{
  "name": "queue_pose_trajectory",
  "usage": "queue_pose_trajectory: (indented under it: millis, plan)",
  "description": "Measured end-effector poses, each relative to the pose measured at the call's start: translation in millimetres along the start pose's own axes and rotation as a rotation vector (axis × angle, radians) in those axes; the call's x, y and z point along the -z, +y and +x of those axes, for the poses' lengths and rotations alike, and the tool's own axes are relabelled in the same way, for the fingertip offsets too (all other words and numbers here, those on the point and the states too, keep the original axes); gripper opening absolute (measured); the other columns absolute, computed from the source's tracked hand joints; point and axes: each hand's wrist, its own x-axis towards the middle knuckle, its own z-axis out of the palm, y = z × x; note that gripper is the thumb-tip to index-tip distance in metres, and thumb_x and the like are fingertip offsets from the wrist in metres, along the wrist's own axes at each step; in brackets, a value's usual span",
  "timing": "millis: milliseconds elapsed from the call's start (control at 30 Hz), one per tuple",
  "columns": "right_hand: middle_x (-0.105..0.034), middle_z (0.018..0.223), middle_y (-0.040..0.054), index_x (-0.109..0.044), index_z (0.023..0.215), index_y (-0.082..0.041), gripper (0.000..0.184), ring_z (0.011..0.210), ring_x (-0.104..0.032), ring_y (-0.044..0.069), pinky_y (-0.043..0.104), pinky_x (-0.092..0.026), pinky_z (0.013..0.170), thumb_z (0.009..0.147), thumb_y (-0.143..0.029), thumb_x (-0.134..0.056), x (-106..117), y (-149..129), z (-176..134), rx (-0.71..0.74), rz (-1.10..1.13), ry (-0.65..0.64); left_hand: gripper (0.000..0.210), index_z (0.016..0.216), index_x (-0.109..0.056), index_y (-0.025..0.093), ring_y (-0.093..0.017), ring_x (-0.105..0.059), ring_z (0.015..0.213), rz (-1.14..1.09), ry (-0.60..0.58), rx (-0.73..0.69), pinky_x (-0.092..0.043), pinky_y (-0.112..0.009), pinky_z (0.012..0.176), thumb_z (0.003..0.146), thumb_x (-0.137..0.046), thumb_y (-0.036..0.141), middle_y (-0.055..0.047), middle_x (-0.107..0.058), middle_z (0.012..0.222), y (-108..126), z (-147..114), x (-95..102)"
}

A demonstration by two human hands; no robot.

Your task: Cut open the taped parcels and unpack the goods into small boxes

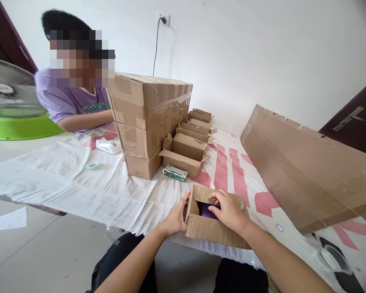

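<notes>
Brown cardboard box [213,232], something purple [206,210] inside; left hand [175,217] braces its end, thumb spread from fingers; right hand [228,210] curls above, thumb and forefinger apart.

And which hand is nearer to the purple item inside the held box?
Right. The right hand is at the opening of the box, by the purple item; the left hand touches the box's left end.

open boxes [183,159] left, cardboard panel [305,167] right — bare cloth [236,167] between
</notes>
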Motion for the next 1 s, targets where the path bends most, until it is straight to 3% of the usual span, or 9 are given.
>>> queue_pose_trajectory:
  millis: [367,500,733,1000]
  plan:
    - [-0.067,0.085,0.0023,-0.064,0.08,-0.02,0.012,0.079,-0.064,0.017,0.029,-0.049,0.074,0.082,-0.008,-0.064,-3.7,-8.2,4.4,-0.049,-0.11,0.018,0.121,0.156,-0.007,0.021,-0.037,-0.032,0.143,-0.004,0.0,-0.001,-0.027,-0.05,0.118,0.06,-0.082,0.029,-0.016,-0.03,0.158,0.9,0.4,-0.1]
    - [-0.066,0.083,0.0028,-0.061,0.075,-0.02,0.016,0.077,-0.062,0.017,0.029,-0.045,0.073,0.085,-0.008,-0.056,-5.1,-10.4,8.8,-0.048,-0.185,0.02,0.12,0.156,-0.006,0.021,-0.036,-0.032,0.143,-0.014,0.001,0.0,-0.027,-0.05,0.119,0.062,-0.081,0.029,-0.015,-0.028,0.159,-0.7,0.4,-0.2]
    - [-0.061,0.08,0.003,-0.058,0.076,-0.019,0.014,0.072,-0.056,0.017,0.029,-0.038,0.067,0.083,-0.009,-0.053,-4.8,-13.2,11.4,0.018,-0.265,-0.005,0.122,0.155,-0.006,0.019,-0.037,-0.03,0.144,-0.012,0.003,-0.01,-0.025,-0.05,0.12,0.06,-0.081,0.03,-0.017,-0.025,0.159,-2.9,0.4,-0.2]
    - [-0.058,0.079,0.002,-0.051,0.074,-0.022,0.015,0.072,-0.053,0.017,0.029,-0.04,0.066,0.079,-0.008,-0.05,-0.5,-17.8,-0.7,0.171,-0.157,-0.001,0.122,0.155,-0.007,0.018,-0.037,-0.029,0.145,-0.012,0.007,-0.019,-0.023,-0.051,0.12,0.059,-0.082,0.032,-0.017,-0.024,0.159,1.9,0.4,0.8]
